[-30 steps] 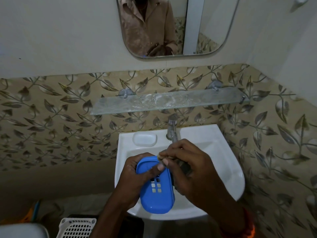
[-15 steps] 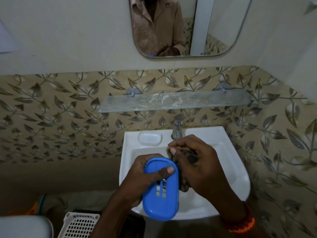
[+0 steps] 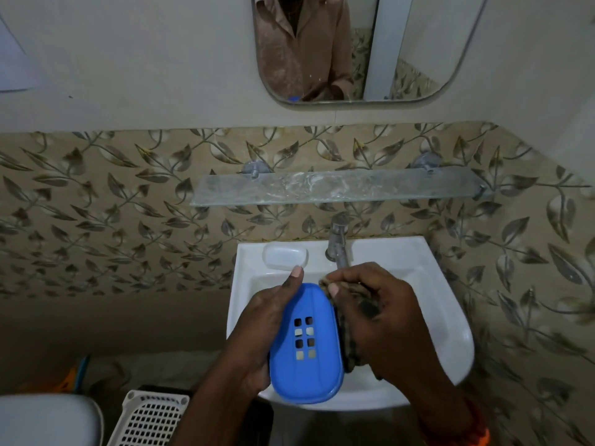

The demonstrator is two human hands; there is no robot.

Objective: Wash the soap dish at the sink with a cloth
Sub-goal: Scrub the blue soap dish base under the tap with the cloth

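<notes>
OK: your left hand [image 3: 257, 333] grips the blue soap dish [image 3: 306, 344] over the white sink [image 3: 450, 317]; your right hand [image 3: 389, 320] clutches a dark cloth [image 3: 349, 336] against its right edge.

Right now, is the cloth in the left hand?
No, the right hand grips the cloth beside the blue soap dish, which the left hand holds.

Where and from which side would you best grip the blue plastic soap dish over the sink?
Grip the blue plastic soap dish along its long left edge, coming from the left, as the left hand does. Its narrow oblong shape suits this, and the cloth works the right edge.
</notes>
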